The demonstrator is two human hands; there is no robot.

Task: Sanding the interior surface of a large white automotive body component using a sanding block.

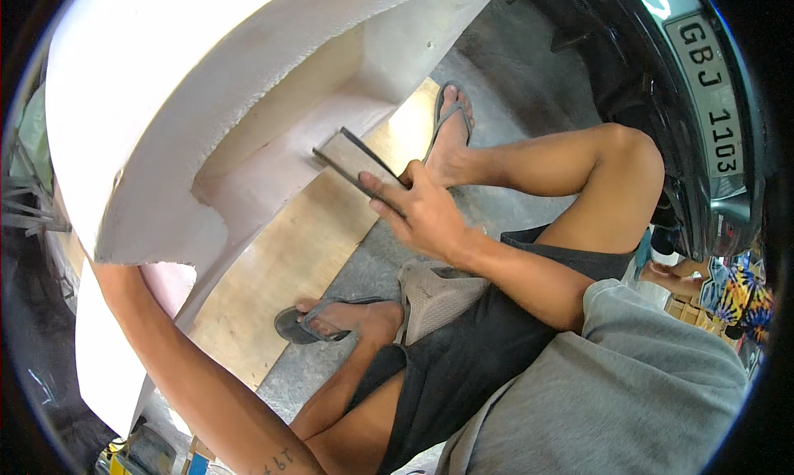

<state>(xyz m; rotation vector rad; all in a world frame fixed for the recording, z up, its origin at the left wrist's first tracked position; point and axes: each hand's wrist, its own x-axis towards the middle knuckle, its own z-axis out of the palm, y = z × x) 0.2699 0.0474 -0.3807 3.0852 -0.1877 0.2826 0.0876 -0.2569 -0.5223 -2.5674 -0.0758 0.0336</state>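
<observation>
A sanding block (pixel 356 156) is held in the right hand (pixel 434 214): its near end is gripped between the thumb on one side and the curled fingers on the other. Its long axis is slanted from upper left to lower right, roughly crosswise to the long edges of the plywood board (pixel 273 268) seen below it. The free end is pointed up and left, away from the wrist, toward the recess of a white moulded shell (pixel 153 214). That end is seen across the shell's lower edge; whether the two are touching cannot be told. The left forearm (pixel 157 326) is passed behind the shell's lower left corner, so the left hand is hidden and its state cannot be told.
</observation>
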